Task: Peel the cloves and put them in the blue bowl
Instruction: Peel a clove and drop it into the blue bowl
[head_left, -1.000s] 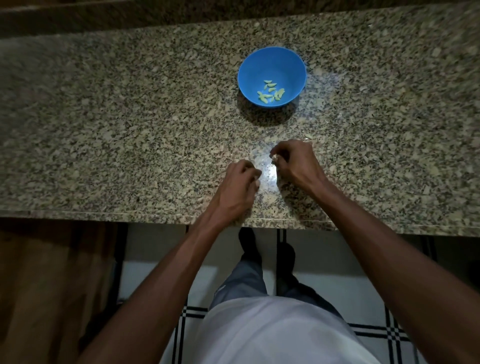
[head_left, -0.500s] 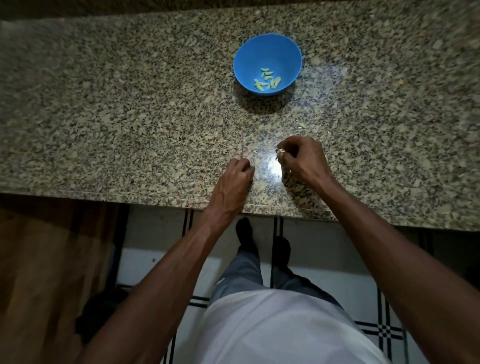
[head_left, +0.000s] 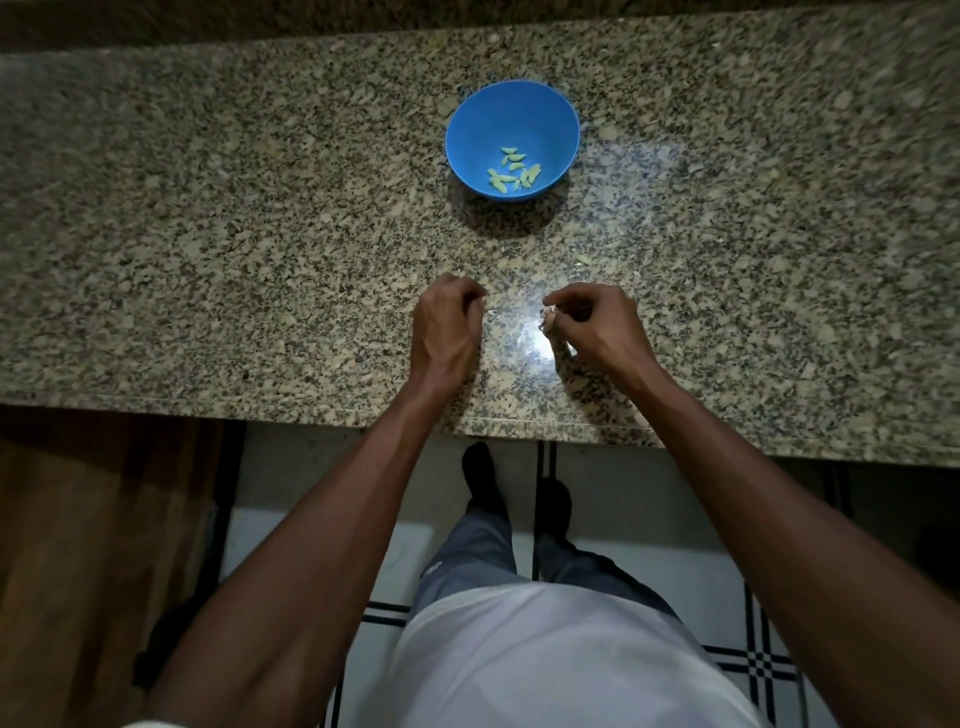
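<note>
- Round blue plastic bowl (head_left: 512, 139) sits toward the back of the speckled granite desk (head_left: 208, 218), well apart from both hands. Probably parked there so the peeling zone at the front edge stays free, yet still in reach for drops.
- Several pale green peeled cloves (head_left: 511, 174) lie loose in the bowl's bottom, so the task is partly done.
- Right hand (head_left: 597, 325): fingers curled, thumb and fingertips pinching a small pale clove (head_left: 549, 317) just above the desk. The pinch at the tips leaves the skin exposed for picking.
- Left hand (head_left: 449, 327): fingers curled in, apart from the right hand. Cannot tell if it holds a scrap of skin or nothing.
- Small pale flakes (head_left: 582, 260) lie on the desk beyond the right hand; these look like discarded peel.
- Judgement: peeling of this clove is in hand, not yet bowled.
</note>
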